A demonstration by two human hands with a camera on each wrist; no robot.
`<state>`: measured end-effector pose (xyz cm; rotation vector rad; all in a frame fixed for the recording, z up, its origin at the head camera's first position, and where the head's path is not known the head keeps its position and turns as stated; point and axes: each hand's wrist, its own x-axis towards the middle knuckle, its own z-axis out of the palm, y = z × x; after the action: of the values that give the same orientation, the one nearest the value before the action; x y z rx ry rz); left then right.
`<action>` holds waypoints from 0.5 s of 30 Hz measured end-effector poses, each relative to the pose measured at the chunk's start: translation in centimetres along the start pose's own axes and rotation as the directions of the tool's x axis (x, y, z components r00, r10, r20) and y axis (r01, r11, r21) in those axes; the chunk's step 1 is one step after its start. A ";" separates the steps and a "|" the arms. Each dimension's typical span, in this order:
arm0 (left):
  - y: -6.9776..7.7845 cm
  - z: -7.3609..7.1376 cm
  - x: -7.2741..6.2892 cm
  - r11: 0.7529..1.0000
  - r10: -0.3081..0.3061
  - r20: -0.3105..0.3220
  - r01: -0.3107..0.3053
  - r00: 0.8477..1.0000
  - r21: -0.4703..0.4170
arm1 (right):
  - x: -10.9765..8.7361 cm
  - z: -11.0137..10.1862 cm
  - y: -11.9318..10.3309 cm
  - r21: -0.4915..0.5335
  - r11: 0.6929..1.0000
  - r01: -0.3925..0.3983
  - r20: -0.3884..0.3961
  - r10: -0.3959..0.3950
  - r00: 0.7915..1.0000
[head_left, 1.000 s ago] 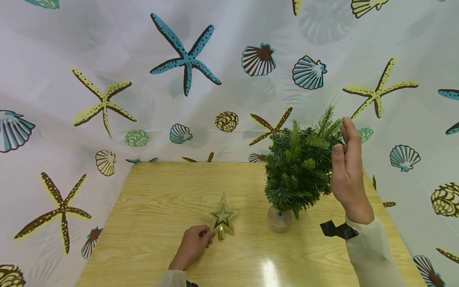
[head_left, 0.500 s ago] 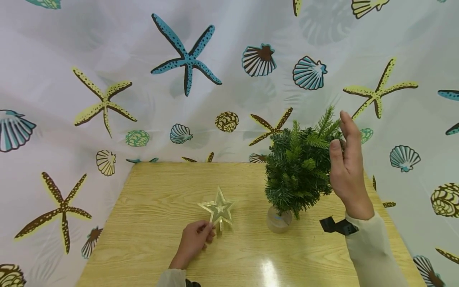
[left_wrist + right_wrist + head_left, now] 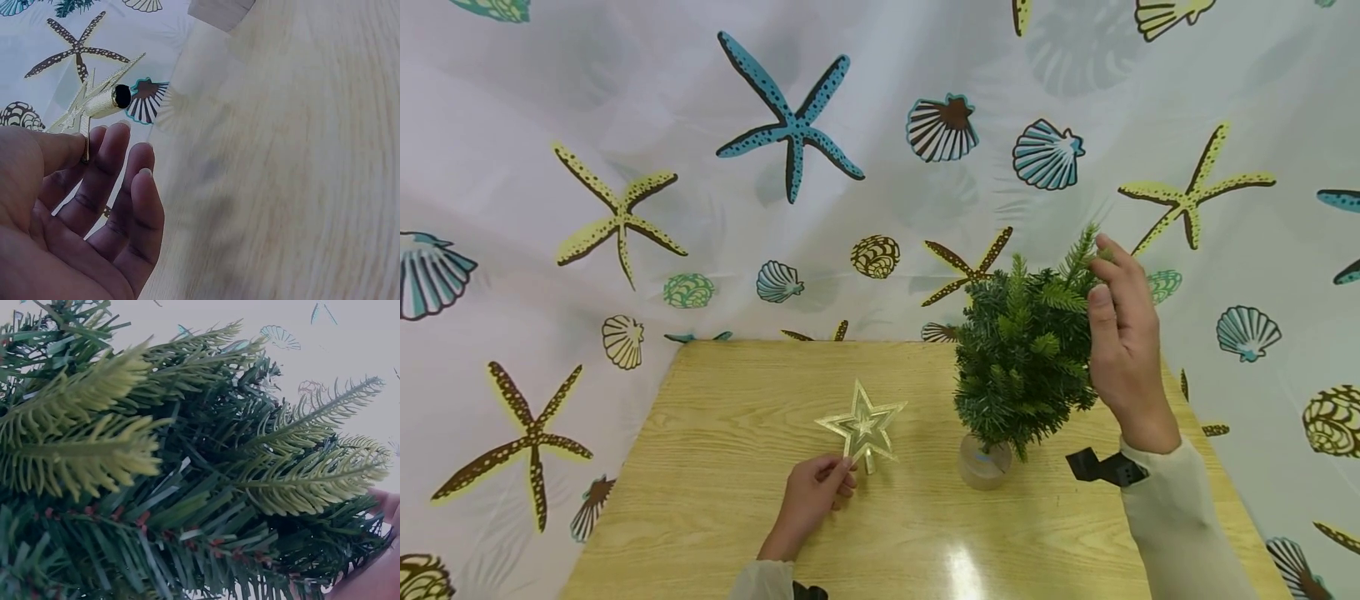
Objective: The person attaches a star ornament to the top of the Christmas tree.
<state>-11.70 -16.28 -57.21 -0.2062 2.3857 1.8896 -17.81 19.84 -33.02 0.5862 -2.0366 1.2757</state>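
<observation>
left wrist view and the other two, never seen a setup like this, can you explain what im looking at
There is no robot here, just a person's two bare hands. The widest picture comes from a camera on the head, looking forward and down. The other two come from cameras on the wrists, each close to its own hand. The left hand pinches one point of a gold star; its wrist view shows the star nearly edge-on, with its hollow tube. The right hand is beside a small green tree, which stands by its base on the wooden table. Behind hangs a shell-and-starfish sheet.
</observation>
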 end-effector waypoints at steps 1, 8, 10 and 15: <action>0.1 0.0 0.1 1.000 -0.001 -0.001 0.001 1.000 -0.008 | 0.1 0.0 0.0 -0.003 1.000 0.006 0.003 -0.006 1.000; 1.4 0.2 0.9 0.998 0.007 -0.016 -0.008 1.000 -0.054 | 0.5 0.3 0.0 -0.018 1.000 -0.006 -0.039 0.005 0.999; 1.7 0.3 1.0 0.998 0.012 -0.017 -0.013 1.000 -0.064 | 0.5 0.3 -0.1 -0.023 1.000 -0.015 -0.049 0.014 0.999; 2.6 0.7 0.9 0.996 0.014 -0.003 -0.015 1.000 -0.087 | 0.4 0.4 -0.2 -0.033 0.999 -0.030 -0.062 0.028 0.998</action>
<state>-13.05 -15.06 -55.01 -0.1976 2.3149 2.0020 -18.08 19.35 -32.74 0.4969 -2.0191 1.2578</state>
